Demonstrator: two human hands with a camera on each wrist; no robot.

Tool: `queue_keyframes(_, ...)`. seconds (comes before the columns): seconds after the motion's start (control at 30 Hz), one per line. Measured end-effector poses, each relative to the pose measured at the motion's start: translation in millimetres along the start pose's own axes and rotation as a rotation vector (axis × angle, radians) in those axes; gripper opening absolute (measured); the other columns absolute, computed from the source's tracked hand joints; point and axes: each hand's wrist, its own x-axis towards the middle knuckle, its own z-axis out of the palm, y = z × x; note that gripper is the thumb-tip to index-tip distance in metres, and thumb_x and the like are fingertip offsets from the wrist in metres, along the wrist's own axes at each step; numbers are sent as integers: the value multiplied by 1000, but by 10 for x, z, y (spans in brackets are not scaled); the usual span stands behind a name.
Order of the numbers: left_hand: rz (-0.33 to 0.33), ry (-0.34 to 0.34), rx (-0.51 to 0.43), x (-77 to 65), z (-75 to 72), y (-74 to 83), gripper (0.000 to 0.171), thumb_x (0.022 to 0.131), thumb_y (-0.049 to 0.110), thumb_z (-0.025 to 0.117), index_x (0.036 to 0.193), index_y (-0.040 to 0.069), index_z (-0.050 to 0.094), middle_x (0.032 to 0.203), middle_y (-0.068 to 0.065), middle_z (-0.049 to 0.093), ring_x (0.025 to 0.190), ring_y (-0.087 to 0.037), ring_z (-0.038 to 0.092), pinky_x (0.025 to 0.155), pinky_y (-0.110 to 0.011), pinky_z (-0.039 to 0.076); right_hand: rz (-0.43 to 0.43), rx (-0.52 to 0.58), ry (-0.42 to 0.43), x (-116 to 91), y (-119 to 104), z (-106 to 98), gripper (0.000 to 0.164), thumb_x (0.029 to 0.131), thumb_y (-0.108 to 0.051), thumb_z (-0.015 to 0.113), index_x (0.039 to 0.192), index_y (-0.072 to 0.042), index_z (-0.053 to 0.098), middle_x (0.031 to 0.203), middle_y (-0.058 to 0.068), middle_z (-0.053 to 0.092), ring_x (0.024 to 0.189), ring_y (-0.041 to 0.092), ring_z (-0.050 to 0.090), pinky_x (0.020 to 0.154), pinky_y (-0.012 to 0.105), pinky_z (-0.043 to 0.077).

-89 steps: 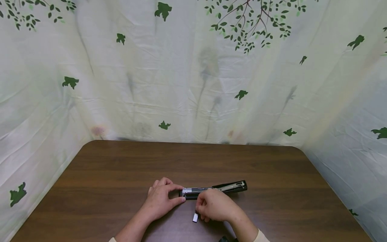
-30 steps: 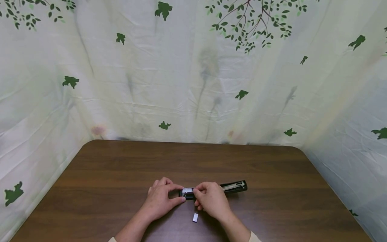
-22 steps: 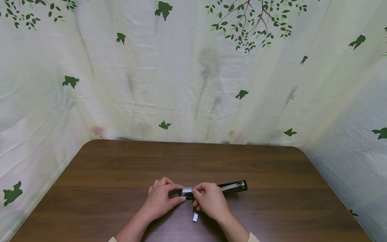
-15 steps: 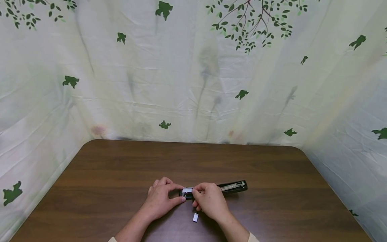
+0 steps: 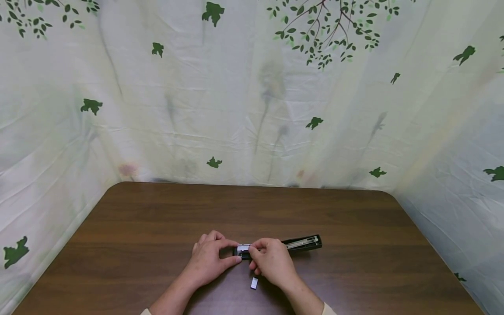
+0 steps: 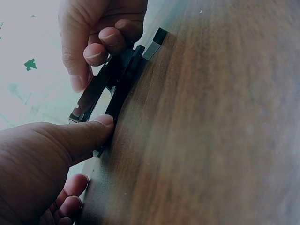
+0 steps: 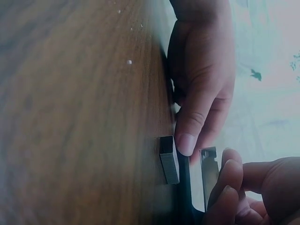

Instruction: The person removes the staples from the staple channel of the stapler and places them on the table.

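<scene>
A black stapler [image 5: 305, 243] lies opened out on the table, its top arm folded back to the right. The left hand [image 5: 210, 259] grips its left end between thumb and forefinger. Thumb and forefinger of the right hand [image 5: 275, 261] pinch the metal magazine [image 6: 93, 96], the other fingers curled below. That magazine stands raised off the base in both wrist views. My right fingers hide the stapler's middle in the head view. Just in front of the stapler sits a short block of staples [image 7: 169, 163], touched by neither hand.
The brown wooden table [image 5: 157, 214] has rounded far corners. A pale curtain [image 5: 244, 109] printed with green leaves hangs behind it and along both sides. A few tiny white specks [image 7: 130, 62] dot the tabletop in the right wrist view.
From the stapler's near side, the right hand has moved up onto the magazine, then slid slightly left. A dark object by the right wrist has gone from view. The left hand stays put.
</scene>
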Motion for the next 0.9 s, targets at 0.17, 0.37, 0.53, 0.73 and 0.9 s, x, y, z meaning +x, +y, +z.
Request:
queue_keyframes(0.17, -2, -1, 3, -1, -7, 7, 29, 77, 41, 88, 104, 34, 79, 99, 8, 54, 90, -13, 43, 82, -38, 32, 5, 13, -2, 5, 1, 5, 13, 96, -15, 68, 96, -4, 74, 59, -1, 67, 48, 8, 59, 48, 25, 49)
queue_keyframes(0.37, -7, -8, 2, -3, -15, 17, 29, 78, 41, 88, 104, 34, 79, 100, 8, 55, 91, -13, 43, 82, -39, 33, 8, 32, -4, 12, 7, 8, 13, 97, -16, 68, 96, -4, 73, 60, -1, 67, 48, 8, 58, 47, 24, 48)
queue_keyframes(0.53, -6, -10, 2, -2, -14, 15, 29, 78, 42, 87, 105, 33, 79, 100, 8, 54, 90, -13, 43, 82, -39, 33, 10, 46, -8, 16, 11, 9, 13, 97, -17, 69, 97, -4, 73, 60, -1, 67, 48, 8, 58, 47, 23, 47)
queue_keyframes(0.73, -4, -9, 1, -3, -12, 13, 29, 78, 41, 87, 105, 33, 79, 100, 8, 54, 90, -13, 43, 82, -38, 33, 17, 66, -15, 20, 17, 10, 15, 97, -18, 69, 97, -3, 73, 61, -1, 67, 49, 8, 58, 47, 22, 47)
queue_keyframes(0.9, -2, -9, 3, -4, -10, 11, 29, 78, 41, 87, 105, 33, 79, 100, 8, 54, 90, -13, 43, 82, -38, 33, 28, 78, -20, 23, 21, 12, 15, 97, -18, 69, 96, -4, 72, 61, -2, 67, 49, 8, 58, 47, 22, 46)
